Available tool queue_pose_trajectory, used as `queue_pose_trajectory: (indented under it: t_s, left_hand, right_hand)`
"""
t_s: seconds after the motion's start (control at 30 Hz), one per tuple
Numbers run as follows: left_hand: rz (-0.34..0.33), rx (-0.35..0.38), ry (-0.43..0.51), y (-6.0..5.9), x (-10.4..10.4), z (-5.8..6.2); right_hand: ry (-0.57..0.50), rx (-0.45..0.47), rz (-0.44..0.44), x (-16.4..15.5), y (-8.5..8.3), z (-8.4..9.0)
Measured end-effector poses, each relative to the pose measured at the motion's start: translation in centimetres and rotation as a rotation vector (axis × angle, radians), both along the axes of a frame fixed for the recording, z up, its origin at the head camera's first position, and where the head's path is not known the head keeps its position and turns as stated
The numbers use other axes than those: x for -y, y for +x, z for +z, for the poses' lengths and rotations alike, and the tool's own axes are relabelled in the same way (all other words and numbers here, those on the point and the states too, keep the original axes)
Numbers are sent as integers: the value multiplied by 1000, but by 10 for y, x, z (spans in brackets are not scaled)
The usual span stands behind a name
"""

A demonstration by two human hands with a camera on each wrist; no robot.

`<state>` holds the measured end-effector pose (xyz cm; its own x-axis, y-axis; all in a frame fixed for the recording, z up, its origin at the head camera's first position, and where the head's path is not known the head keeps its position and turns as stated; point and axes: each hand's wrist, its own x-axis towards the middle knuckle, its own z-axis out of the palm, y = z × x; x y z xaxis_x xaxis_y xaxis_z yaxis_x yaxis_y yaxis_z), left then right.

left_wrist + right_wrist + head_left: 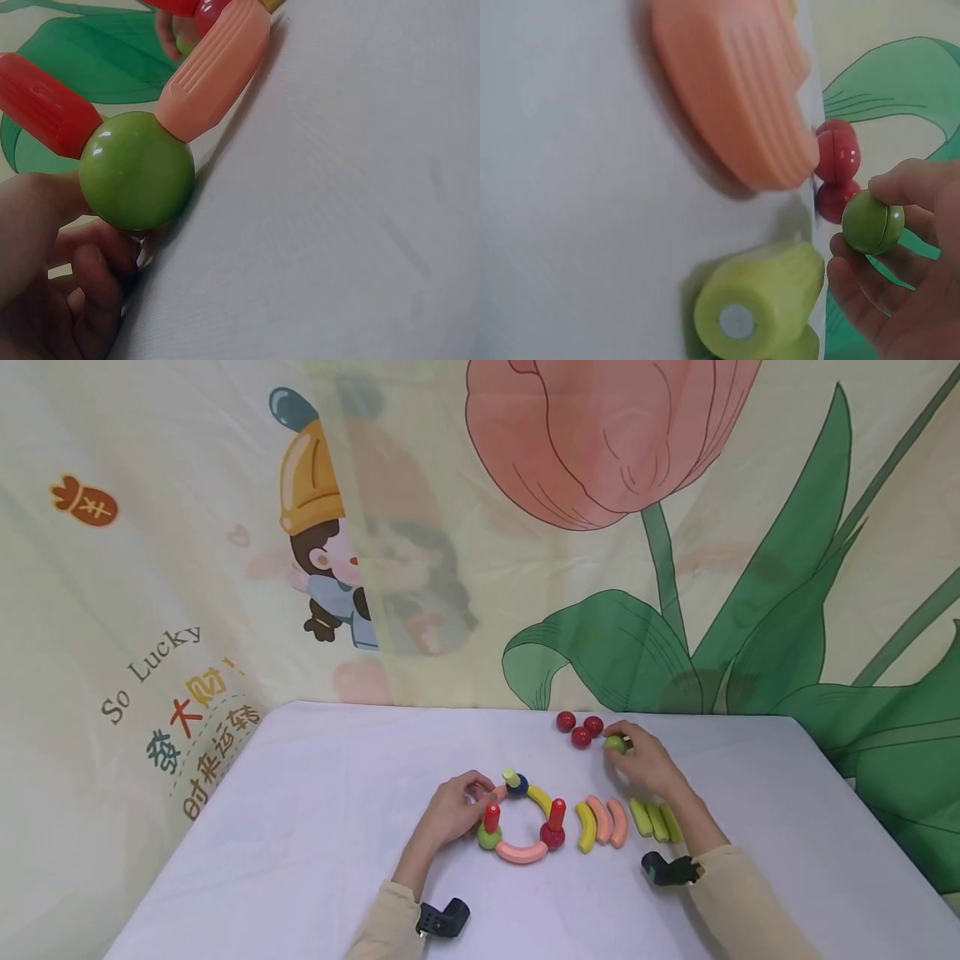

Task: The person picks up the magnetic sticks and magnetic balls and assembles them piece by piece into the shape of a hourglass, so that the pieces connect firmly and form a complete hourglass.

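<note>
A ring of toy building pieces lies on the table. It joins a green ball (489,837), a red ball (552,836) and a blue ball (517,787) with curved pink (522,854) and yellow (541,799) sticks. Short sticks, two red (557,814) and one pale green (511,776), stand on the balls. My left hand (454,808) pinches the pink curved stick (500,792) on the ring's left side, mostly hidden by the fingers. My right hand (647,762) holds a loose green ball (871,222) between thumb and fingers, near the table's back edge.
Three red balls (581,737) sit at the back, left of my right hand. Right of the ring lie a yellow curved stick (586,827), two pink curved sticks (617,823) and several pale green straight sticks (657,822). A printed cloth (442,677) hangs behind the table.
</note>
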<state>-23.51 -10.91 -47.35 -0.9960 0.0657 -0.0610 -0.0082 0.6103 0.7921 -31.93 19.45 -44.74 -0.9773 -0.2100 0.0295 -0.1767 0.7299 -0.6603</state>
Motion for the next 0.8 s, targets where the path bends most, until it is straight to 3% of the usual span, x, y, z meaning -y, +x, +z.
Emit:
queue_pose_trajectory:
  t_s: [0.43, 0.8]
  left_hand:
    - [-10, -13, -9, -1, 1, -1]
    - [-1, -7, -16, -1, 0, -1]
  right_hand:
    - [-118, -92, 60, 10, 24, 1]
    - [-180, -103, 66, 25, 46, 9]
